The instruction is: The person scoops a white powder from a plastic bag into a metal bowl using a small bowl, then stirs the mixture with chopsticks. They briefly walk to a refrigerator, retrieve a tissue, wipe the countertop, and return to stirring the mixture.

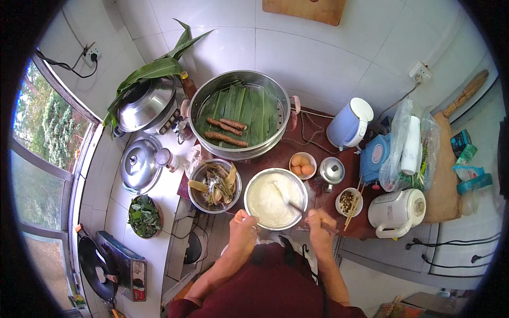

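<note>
A steel bowl of creamy white batter point(274, 194) stands at the table's near edge. My left hand point(244, 228) is closed on the bowl's near-left rim. In my right hand point(320, 228) is the dark handle of a spatula point(296, 206), its pale end in the batter. Behind the bowl is a small bowl point(315, 172) with several brown eggs point(303, 165). To its left, a steel bowl point(191, 200) holds dry husks and plant scraps point(218, 187). A large steamer pot point(258, 151) holds green leaves point(246, 103) and several brown roots point(226, 138).
On the right are a small lidded steel pot point(332, 170), a bowl with chopsticks point(352, 214), an electric kettle point(350, 123), a blue scale point(373, 155) and a white appliance point(397, 210). Leafy greens point(145, 216), a steel lid point(140, 165) and a wok point(95, 266) lie left.
</note>
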Tool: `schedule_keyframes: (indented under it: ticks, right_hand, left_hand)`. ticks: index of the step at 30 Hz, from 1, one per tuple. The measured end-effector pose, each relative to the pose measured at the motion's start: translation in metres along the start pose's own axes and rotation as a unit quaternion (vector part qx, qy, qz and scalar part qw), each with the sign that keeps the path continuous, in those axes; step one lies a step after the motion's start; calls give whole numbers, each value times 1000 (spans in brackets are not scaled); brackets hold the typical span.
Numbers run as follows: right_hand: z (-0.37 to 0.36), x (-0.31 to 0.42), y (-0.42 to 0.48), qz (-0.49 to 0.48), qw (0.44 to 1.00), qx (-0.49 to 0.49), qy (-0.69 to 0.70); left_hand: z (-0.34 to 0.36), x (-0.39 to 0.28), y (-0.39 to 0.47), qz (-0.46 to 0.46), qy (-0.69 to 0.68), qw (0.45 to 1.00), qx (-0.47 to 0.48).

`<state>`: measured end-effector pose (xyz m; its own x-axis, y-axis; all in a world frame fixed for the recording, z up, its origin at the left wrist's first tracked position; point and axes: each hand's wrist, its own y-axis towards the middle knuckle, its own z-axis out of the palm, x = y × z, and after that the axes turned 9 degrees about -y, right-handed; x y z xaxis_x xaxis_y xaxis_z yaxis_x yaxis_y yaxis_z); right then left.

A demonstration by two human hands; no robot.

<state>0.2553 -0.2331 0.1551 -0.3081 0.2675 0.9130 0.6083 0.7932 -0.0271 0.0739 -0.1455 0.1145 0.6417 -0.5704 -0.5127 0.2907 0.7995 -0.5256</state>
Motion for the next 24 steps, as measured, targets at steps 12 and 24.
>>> schedule_keyframes:
  ticks: [12, 24]
  right_hand:
    - [3, -5, -2, 24, 998, 13, 50]
    - [6, 5, -4, 42, 996, 55, -65]
  left_hand:
    - [-9, 3, 0, -2, 22, 1000, -20]
    - [-13, -5, -2, -3, -2, 1000, 8]
